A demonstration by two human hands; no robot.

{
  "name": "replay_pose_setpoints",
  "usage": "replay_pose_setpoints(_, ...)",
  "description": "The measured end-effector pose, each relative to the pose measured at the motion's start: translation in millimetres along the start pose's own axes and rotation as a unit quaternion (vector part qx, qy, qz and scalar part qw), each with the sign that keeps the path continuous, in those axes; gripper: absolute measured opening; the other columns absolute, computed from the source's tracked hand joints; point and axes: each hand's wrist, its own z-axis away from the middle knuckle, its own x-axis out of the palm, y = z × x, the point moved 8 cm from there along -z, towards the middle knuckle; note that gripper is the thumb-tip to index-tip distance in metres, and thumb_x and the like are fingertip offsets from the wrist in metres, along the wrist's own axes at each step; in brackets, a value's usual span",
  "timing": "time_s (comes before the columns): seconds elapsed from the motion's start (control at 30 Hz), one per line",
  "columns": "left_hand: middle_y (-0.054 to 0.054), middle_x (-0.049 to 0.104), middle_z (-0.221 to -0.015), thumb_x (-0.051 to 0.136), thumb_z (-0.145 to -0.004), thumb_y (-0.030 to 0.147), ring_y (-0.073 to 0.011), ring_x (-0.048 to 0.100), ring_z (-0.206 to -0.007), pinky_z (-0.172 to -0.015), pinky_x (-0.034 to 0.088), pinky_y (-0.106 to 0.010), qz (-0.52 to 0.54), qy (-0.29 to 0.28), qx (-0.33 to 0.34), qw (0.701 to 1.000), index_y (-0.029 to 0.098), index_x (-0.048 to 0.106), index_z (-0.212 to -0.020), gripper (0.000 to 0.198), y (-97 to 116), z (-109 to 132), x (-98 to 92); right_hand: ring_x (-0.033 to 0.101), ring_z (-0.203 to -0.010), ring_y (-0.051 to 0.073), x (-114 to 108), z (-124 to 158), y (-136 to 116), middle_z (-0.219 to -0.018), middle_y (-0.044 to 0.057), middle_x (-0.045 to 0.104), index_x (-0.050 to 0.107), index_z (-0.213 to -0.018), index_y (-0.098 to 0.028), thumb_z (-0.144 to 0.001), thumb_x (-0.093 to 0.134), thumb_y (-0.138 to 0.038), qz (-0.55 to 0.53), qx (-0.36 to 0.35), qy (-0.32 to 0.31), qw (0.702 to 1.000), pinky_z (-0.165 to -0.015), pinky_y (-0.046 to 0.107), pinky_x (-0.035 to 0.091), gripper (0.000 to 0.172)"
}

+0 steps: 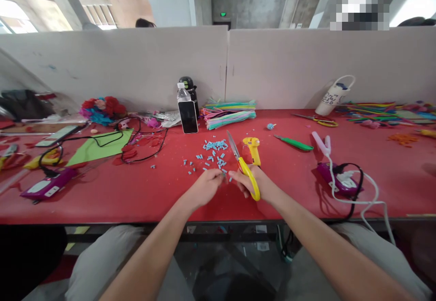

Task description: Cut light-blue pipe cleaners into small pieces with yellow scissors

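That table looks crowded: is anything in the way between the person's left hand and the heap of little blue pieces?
Nothing visible blocks it: only loose blue pieces lie on the red tabletop between the left hand and the heap. The yellow-handled scissors in the right hand and the yellow glue gun are further right.

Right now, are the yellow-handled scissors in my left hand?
No, the yellow-handled scissors are at the right hand, with their blades pointing away from the body.

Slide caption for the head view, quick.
Right hand holding yellow-handled scissors, left hand near scattered blue pieces, red table.
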Motion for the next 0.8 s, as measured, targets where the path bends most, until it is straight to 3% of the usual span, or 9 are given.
replay_pose_setpoints(0.13,0.002,0.052,-0.064,0.049,-0.078,0.02,-0.0113,0.043,-0.059,-0.06,0.039,-0.024,0.017,-0.059,0.039,0.997,0.016,0.059,-0.077,0.011,1,9,27.8,0.052,-0.039,0.01,3,0,-5,-0.048,-0.007,0.053,0.043,-0.071,-0.023,-0.074,0.07,-0.049,-0.013,-0.04,0.017,0.999,-0.04,0.019,0.04,0.038)
replay_pose_setpoints(0.23,0.0,0.055,-0.071,0.046,-0.079,0.02,-0.0119,0.045,-0.063,-0.065,0.041,-0.025,0.029,-0.091,0.051,0.994,0.016,0.058,-0.08,0.013,2,11,37.7,0.052,-0.039,0.011,7,1,-5,-0.048,-0.008,0.052,0.043,-0.074,-0.023,-0.074,0.069,-0.043,-0.02,-0.054,0.016,0.998,-0.04,0.02,0.039,0.033)
replay_pose_setpoints(0.43,0.004,0.043,-0.061,0.046,-0.082,0.022,-0.0097,0.036,-0.054,-0.056,0.034,-0.024,0.006,-0.122,0.031,0.992,0.017,0.053,-0.073,0.012,3,16,34.6,0.05,-0.04,0.01,9,5,-10,-0.048,-0.008,0.053,0.042,-0.075,-0.023,-0.073,0.064,-0.031,-0.031,-0.074,0.003,0.997,-0.042,0.02,0.039,0.024)
replay_pose_setpoints(0.63,0.004,0.05,-0.061,0.047,-0.085,0.024,-0.0114,0.047,-0.056,-0.06,0.038,-0.025,-0.035,-0.149,0.02,0.988,0.017,0.055,-0.081,0.012,4,22,29.3,0.049,-0.041,0.01,11,9,-18,-0.047,-0.008,0.052,0.042,-0.072,-0.023,-0.07,0.062,-0.025,-0.044,-0.092,-0.005,0.995,-0.043,0.021,0.039,0.02)
replay_pose_setpoints(0.8,0.004,0.049,-0.061,0.046,-0.092,0.037,-0.0112,0.045,-0.057,-0.057,0.035,-0.024,-0.059,-0.14,0.022,0.988,0.017,0.054,-0.082,0.024,9,24,22.8,0.046,-0.04,0.01,2,10,-25,-0.046,-0.009,0.05,0.043,-0.071,-0.023,-0.07,0.06,-0.021,-0.057,-0.116,0.013,0.991,-0.043,0.022,0.039,0.018)
